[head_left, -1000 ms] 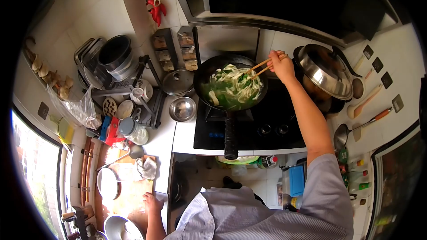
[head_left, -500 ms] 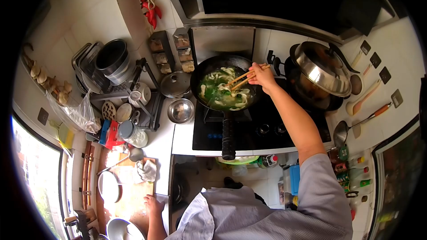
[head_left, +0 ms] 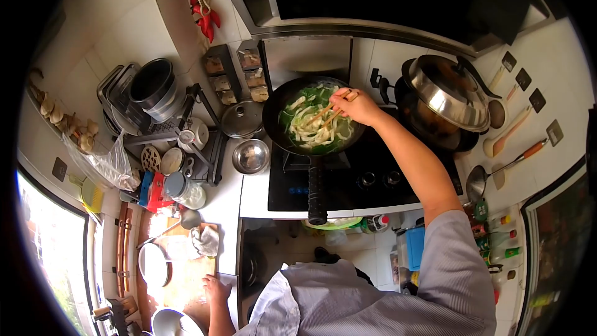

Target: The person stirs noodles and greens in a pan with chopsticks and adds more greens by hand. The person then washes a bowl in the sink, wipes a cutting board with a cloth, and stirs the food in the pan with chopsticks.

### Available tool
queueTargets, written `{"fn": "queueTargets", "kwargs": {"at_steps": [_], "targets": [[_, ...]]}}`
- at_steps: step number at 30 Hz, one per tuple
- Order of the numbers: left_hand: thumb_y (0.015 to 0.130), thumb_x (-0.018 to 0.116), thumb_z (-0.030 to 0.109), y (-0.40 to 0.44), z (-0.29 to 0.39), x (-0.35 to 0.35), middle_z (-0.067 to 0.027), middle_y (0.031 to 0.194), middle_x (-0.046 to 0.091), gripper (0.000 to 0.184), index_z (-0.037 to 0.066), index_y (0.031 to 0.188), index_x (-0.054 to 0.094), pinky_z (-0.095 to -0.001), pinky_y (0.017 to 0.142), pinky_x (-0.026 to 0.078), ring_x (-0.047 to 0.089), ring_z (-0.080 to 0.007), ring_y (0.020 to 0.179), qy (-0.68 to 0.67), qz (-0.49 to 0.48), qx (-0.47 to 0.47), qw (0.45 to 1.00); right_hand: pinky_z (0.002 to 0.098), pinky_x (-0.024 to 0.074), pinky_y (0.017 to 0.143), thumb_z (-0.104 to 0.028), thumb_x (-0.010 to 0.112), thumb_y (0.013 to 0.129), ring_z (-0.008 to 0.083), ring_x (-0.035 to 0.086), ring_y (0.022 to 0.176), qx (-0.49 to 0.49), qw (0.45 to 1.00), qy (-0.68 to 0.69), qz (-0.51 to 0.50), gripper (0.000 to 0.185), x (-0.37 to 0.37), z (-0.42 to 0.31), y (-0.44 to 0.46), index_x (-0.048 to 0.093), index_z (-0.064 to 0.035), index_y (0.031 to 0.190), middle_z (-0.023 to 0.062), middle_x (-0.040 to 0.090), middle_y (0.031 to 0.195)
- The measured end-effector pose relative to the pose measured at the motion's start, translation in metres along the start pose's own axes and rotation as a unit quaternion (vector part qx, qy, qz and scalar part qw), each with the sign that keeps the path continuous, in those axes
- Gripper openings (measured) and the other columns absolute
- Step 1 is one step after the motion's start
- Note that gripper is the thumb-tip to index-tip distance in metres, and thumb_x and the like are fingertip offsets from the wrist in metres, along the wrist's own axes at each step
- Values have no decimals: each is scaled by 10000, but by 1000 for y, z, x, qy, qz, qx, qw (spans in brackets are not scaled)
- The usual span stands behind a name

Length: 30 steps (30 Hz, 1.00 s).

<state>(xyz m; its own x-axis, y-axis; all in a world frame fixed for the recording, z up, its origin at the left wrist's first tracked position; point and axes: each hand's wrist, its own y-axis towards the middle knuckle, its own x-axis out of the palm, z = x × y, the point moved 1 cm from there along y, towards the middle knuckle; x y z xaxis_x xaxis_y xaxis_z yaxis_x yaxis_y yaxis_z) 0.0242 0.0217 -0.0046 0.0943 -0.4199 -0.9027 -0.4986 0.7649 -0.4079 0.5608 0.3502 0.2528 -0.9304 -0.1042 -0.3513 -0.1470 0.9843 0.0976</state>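
My right hand (head_left: 358,107) is closed around a pair of wooden chopsticks (head_left: 324,114), above the right side of a dark wok (head_left: 272,126). Their tips reach into pale noodles (head_left: 305,129) and green leaves (head_left: 316,94) in broth. The wok sits on the black stove (head_left: 342,194), its long black handle (head_left: 316,194) pointing toward me. At the lower left, my left hand (head_left: 216,289) rests at the right edge of a wooden cutting board (head_left: 194,272), fingers apart and nothing visible in them.
Right of the wok stands a large pot with a shiny domed lid (head_left: 449,94). A metal bowl (head_left: 250,156) and a lidded pan (head_left: 241,119) stand to its left. The board bears a white plate (head_left: 153,264) and a cloth (head_left: 204,241). Utensils, including a skimmer (head_left: 476,182), hang at right.
The chopsticks have shifted a little left and now stand steeper. More noodles show gathered at the middle of the wok. My left hand stays at the board, and the view has moved slightly.
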Motion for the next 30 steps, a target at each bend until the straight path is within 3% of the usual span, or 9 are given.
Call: {"fn": "queueTargets", "kwargs": {"at_steps": [2,6,8,10,14,18,24,27,30], "targets": [[629,709,421,-1,1,-1,-324,1321,294,1012,-162,1292,215,-402,1010,321,367,-378,1219,6,3,3,1000,288,475,663,-296,530,873,183,617,738,-36,984,-170,42,264,-9,-8,0,606,-51,939,67,646,783],[627,703,421,-2,2,-4,-328,1321,295,1007,-163,1290,220,-408,1012,315,350,-376,1232,-3,-4,-1,1000,312,460,670,-341,520,864,219,615,736,-58,963,-227,137,273,-32,-17,-4,616,-89,912,77,647,783],[625,702,413,-2,3,-6,-332,1325,288,1005,-162,1292,218,-405,1015,312,338,-376,1242,1,-9,0,1000,324,463,671,-388,476,876,236,618,710,-55,962,-188,191,323,-45,-9,4,609,-94,895,73,645,741],[625,702,415,-3,3,-7,-333,1324,290,1004,-161,1292,220,-405,1015,312,333,-375,1247,-6,-9,-2,1000,267,490,595,-315,467,917,148,607,632,-75,952,-175,240,311,-57,-4,8,595,-33,890,69,628,698],[627,704,412,-4,3,-8,-328,1324,298,1001,-155,1295,220,-403,1020,308,329,-372,1254,-6,-4,2,1000,255,487,553,-317,467,918,143,591,571,-68,932,-202,293,330,-58,29,15,572,-16,833,62,621,680],[630,707,409,-7,5,-14,-321,1326,303,1003,-155,1298,214,-401,1018,313,347,-372,1243,-3,-5,-1,1000,237,498,518,-320,464,923,123,585,561,16,983,27,183,314,-27,43,15,569,-31,856,67,617,683],[626,719,406,-3,2,-1,-306,1327,307,1006,-152,1297,219,-398,1022,307,343,-359,1246,-17,13,3,1000,245,513,516,-320,477,917,152,614,605,51,990,92,94,322,0,27,12,569,-14,884,97,619,723],[634,715,398,-5,4,-9,-301,1329,310,992,-151,1298,223,-391,1018,313,348,-344,1247,-22,-15,-9,1000,257,522,510,-322,476,915,166,618,586,18,990,120,77,338,-7,8,11,569,0,876,108,617,709],[636,711,397,-5,2,-7,-301,1331,309,986,-152,1296,228,-392,1019,314,348,-349,1247,-17,-4,-6,1000,249,514,501,-313,468,920,149,608,561,-27,979,116,165,337,-27,-9,17,576,-2,850,100,613,664]]}}
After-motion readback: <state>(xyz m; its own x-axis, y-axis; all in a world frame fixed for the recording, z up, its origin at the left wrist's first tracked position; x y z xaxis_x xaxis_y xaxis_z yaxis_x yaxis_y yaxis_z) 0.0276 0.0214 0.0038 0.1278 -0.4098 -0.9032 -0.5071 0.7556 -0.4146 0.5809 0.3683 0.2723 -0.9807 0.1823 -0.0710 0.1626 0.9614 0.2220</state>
